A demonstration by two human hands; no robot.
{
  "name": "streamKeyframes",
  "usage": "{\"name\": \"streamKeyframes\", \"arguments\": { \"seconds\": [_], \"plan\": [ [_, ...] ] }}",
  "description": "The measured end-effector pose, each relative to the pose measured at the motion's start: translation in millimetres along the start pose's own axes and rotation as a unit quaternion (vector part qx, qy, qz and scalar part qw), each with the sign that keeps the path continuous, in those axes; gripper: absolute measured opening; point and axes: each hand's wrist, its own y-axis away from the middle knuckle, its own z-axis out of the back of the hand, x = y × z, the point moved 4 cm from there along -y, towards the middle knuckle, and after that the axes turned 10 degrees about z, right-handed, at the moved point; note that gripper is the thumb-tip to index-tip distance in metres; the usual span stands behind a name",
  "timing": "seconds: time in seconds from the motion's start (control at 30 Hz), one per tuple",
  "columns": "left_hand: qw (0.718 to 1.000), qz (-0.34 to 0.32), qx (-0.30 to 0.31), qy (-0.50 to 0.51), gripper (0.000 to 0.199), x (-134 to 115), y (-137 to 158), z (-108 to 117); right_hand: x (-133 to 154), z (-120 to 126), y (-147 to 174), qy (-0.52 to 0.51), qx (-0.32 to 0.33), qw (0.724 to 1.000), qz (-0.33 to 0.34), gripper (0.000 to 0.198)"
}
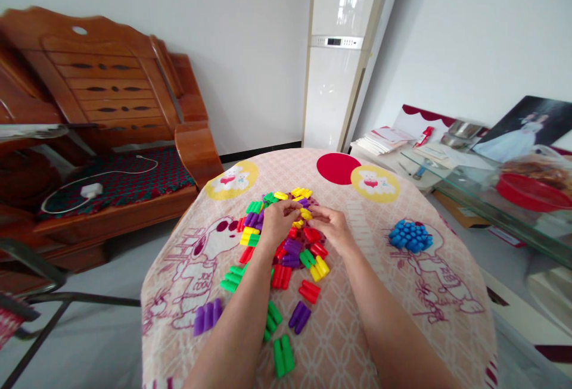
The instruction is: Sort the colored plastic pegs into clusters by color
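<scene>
My left hand point(279, 222) and my right hand point(331, 226) come together over a loose heap of colored plastic pieces. Between their fingertips is a small yellow plastic piece point(306, 214), pinched from both sides. The pieces look like short ribbed tubes joined side by side. Close around my hands are a purple piece point(292, 246), a red piece point(313, 235) and a green piece point(307, 258). Nearer to me lie another purple piece point(299, 316) and a green piece point(283, 355). My left hand and forearm hide part of the heap.
A bunch of blue pieces point(410, 236) sits apart on the right of the cloth-covered round table point(339, 341). Beyond that side stands a glass shelf point(482, 204) with a red bowl point(531, 191). A wooden bench point(107, 85) is at left, a white tall cabinet-like unit point(333, 91) behind.
</scene>
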Motion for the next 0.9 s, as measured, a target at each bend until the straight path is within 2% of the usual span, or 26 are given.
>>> {"name": "streamKeyframes", "arguments": {
  "seconds": [0.07,0.13,0.2,0.27,0.33,0.47,0.53,0.6,0.73,0.83,0.9],
  "plan": [
    [1.000,-0.012,0.011,-0.013,0.020,-1.9,1.7,-3.6,2.9,0.3,-0.8,0.063,0.005,0.997,0.039,0.043],
    [0.998,-0.037,0.026,-0.033,0.025,-5.9,4.7,-9.1,7.8,1.8,-0.9,0.159,-0.002,0.983,0.092,0.034],
    [0.996,-0.060,0.030,-0.053,0.031,-9.4,6.8,-12.0,13.2,4.4,-0.8,0.269,-0.007,0.952,0.148,0.026],
    [0.994,-0.074,0.007,-0.074,0.034,-10.5,6.5,-8.1,16.3,10.7,-1.3,0.364,-0.015,0.913,0.183,0.023],
    [0.991,-0.073,-0.047,-0.106,0.032,-8.5,3.9,3.9,16.6,23.6,-2.9,0.438,-0.045,0.880,0.181,0.022],
    [0.968,-0.043,-0.161,-0.188,0.031,1.1,-1.6,33.1,11.3,55.5,-6.1,0.552,-0.110,0.817,0.124,0.025],
    [0.960,-0.035,-0.177,-0.215,0.032,5.1,-3.1,38.8,7.5,65.3,-6.4,0.591,-0.122,0.790,0.110,0.028],
    [0.957,-0.044,-0.166,-0.235,0.033,6.5,-3.6,36.5,3.1,70.0,-5.6,0.617,-0.129,0.770,0.096,0.029],
    [0.942,-0.066,-0.126,-0.303,0.041,6.6,-2.7,23.4,-5.7,72.7,-2.8,0.640,-0.131,0.756,0.040,0.026],
    [0.919,-0.044,-0.079,-0.384,0.043,11.7,-2.8,18.7,-8.2,74.9,-2.3,0.633,-0.140,0.762,0.014,0.025],
    [0.907,-0.032,-0.053,-0.418,0.041,15.0,-2.9,19.0,-7.2,75.7,-3.6,0.615,-0.152,0.773,0.025,0.032]
  ]
}}
